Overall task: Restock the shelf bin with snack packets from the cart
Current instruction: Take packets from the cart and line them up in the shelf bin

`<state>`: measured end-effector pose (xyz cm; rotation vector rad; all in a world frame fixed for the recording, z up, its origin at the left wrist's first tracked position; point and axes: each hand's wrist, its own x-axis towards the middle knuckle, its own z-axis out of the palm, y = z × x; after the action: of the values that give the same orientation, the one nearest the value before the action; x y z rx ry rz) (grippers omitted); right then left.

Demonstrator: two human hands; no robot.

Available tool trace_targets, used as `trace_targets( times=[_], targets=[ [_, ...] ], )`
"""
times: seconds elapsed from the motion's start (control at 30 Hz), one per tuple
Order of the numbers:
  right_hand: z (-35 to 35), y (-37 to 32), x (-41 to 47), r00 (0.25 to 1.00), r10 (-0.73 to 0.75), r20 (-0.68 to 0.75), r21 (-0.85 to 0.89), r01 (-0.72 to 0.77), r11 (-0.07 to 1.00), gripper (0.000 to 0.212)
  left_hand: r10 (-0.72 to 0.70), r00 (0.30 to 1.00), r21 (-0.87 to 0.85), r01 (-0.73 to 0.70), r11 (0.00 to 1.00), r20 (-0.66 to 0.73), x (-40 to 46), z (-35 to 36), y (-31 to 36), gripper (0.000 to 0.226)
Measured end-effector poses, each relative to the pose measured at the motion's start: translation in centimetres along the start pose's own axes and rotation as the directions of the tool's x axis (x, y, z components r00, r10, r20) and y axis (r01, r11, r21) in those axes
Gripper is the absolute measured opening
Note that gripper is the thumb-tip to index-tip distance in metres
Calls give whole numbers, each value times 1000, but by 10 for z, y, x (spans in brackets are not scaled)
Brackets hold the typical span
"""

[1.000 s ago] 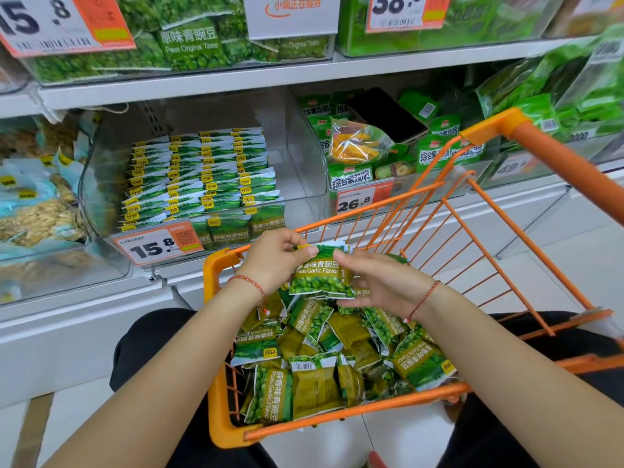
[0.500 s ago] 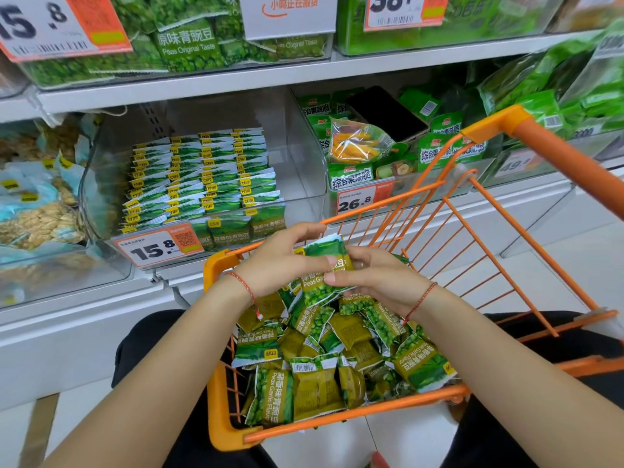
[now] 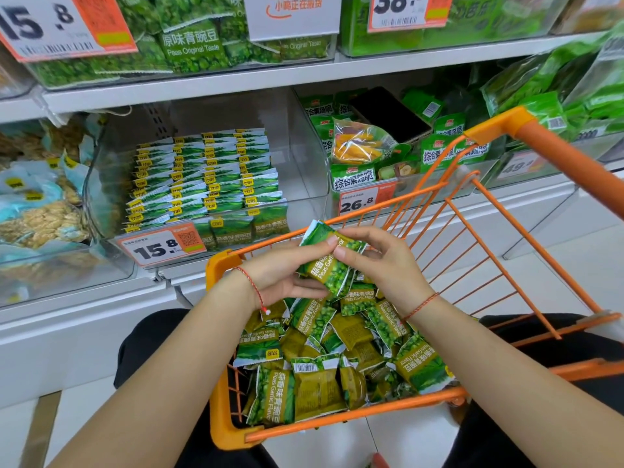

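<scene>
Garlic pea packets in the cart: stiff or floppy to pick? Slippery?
Probably floppy: the packets gripped by left hand and right hand look soft and crinkled. Likely light, since several are held at once. Glossy film may slip.

Both bare forearms reach forward from bottom of view, converging at centre. Left hand [image 3: 287, 275] palm turned inward, thumb on top, fingers curled beneath, pinching held packet [image 3: 329, 261]. Right hand [image 3: 381, 265] meets it from opposite side, fingertips touching packet, fingers bent. Red string bracelet on each wrist. Dark-clad knees visible under arms.
</scene>
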<state>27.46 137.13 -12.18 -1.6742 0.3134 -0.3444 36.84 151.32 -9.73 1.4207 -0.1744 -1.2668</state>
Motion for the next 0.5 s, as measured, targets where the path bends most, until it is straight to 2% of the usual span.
trace_targets(
  times=[0.2, 0.3, 0.4, 0.5],
  targets=[
    [-3, -2, 0, 987, 50, 153, 3, -51, 999, 34, 91, 994, 48, -89, 995, -56, 2, 3, -9, 69],
    [-1, -3, 1, 976, 102, 192, 3, -104, 995, 38, 123, 987, 64, -117, 991, -105, 1, 2, -12, 61],
    [0, -4, 4, 964, 228, 139, 142, -247, 959, 44, 134, 983, 44, -129, 991, -126, 0, 4, -10, 45],
    [-2, -6, 3, 940, 319, 123, 131, -334, 933, 46, 163, 975, 50, -157, 986, -151, 0, 8, -8, 41]
  ],
)
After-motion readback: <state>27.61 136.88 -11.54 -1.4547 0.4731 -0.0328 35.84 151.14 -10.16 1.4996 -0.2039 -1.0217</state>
